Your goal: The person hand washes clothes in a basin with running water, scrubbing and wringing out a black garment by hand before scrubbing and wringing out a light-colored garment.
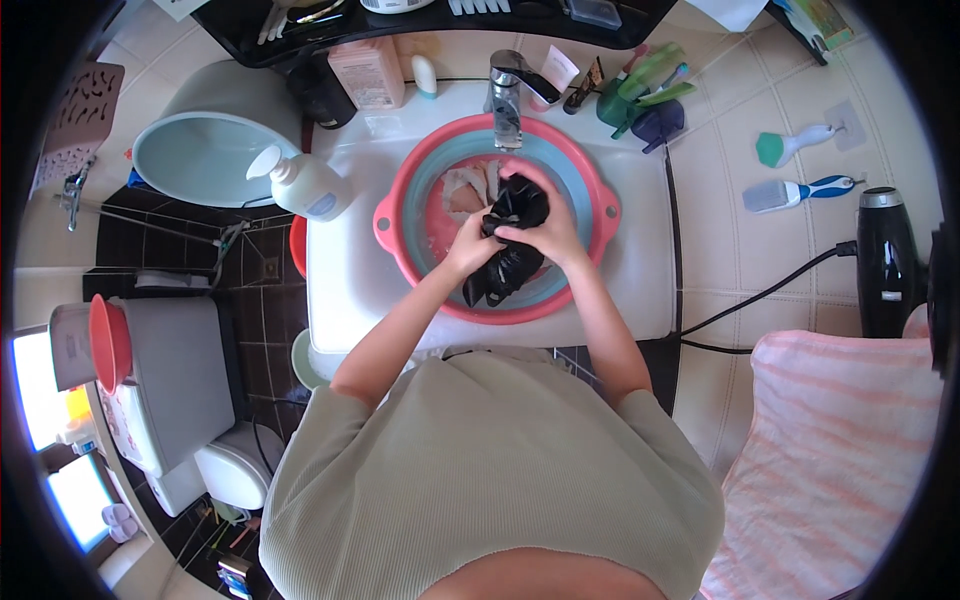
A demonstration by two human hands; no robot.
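Observation:
Both my hands grip a wet, shiny black cloth [508, 272], bunched up over a pink and blue basin [395, 205] that stands in the white sink. My left hand [474, 243] is closed on the cloth's left side. On the right, my right hand [552, 232] wraps round its upper part, thumb across the front. Whether the cloth is a garment I cannot tell. Pale, wet fabric [462, 192] lies in the basin just beyond my left hand. Above the basin's far rim stands a chrome faucet [507, 105].
A white pump bottle [318, 188] stands on the sink's left edge, before a large grey bucket [215, 125]. Green cups [622, 105] and small tubes line the back right. Brushes [795, 194] and a black hair dryer [882, 265] hang at right, above a pink striped towel [830, 440].

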